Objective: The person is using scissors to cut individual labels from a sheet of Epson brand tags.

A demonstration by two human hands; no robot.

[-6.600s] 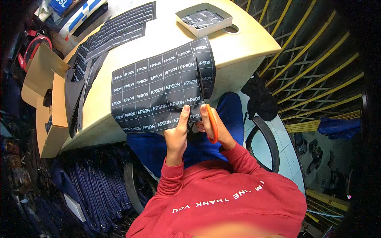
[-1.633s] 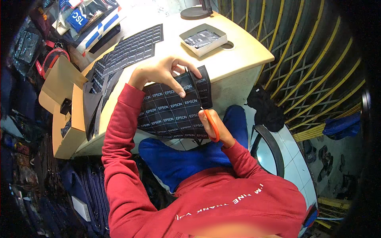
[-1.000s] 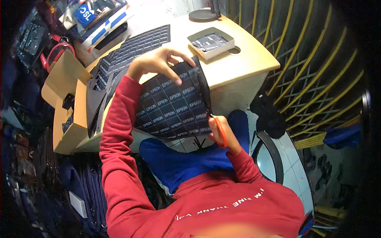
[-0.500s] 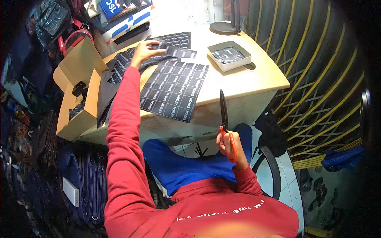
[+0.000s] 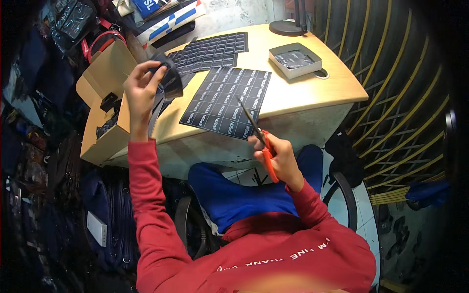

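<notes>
At left, left hand (image 5: 141,88) pinches strip (image 5: 172,84); nearer, right hand (image 5: 284,158) grips scissors (image 5: 267,157); dipping blades (image 5: 250,117) could nick sheet (image 5: 222,97).

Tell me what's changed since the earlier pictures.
The left hand has let go of the black printed sheet, which now lies on the table, and holds a dark strip, carried left, near the cardboard box. The right hand still grips the orange-handled scissors, their blades now angled up and to the left. The cardboard box and white box stayed put.
</notes>
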